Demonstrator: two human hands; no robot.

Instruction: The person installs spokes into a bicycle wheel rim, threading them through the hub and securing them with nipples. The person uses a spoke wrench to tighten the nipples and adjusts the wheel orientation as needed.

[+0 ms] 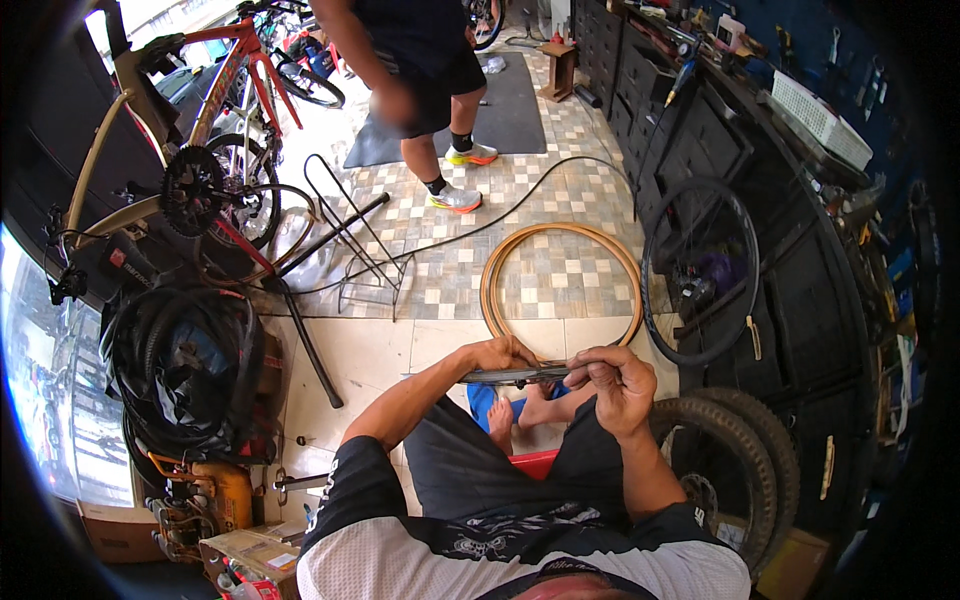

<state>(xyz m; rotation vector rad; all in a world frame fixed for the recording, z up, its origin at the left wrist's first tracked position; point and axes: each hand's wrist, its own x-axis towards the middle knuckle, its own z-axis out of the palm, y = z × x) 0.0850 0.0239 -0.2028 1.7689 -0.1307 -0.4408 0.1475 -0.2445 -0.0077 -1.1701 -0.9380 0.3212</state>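
A bicycle wheel (450, 377) lies across in front of me above my lap, seen nearly edge-on as a thin grey and black band. My left hand (503, 352) is bent over its far side, with the fingers curled at the rim and their tips partly hidden. At the wheel's right end my right hand (618, 388) is closed, its thumb and forefinger pinched on the rim edge. Whether a thin strip or tyre bead is in that pinch is too small to tell. Just beyond the wheel, tan tyres (487, 278) lie on the tiled floor.
A black-tyred wheel (652, 300) leans on the dark drawers at right, above knobbly tyres (775, 450). A wire stand (372, 262) and bike frame (228, 80) are at left, near piled black tyres (150, 370). Another person (425, 90) stands on the far side. An air hose (500, 212) crosses the floor.
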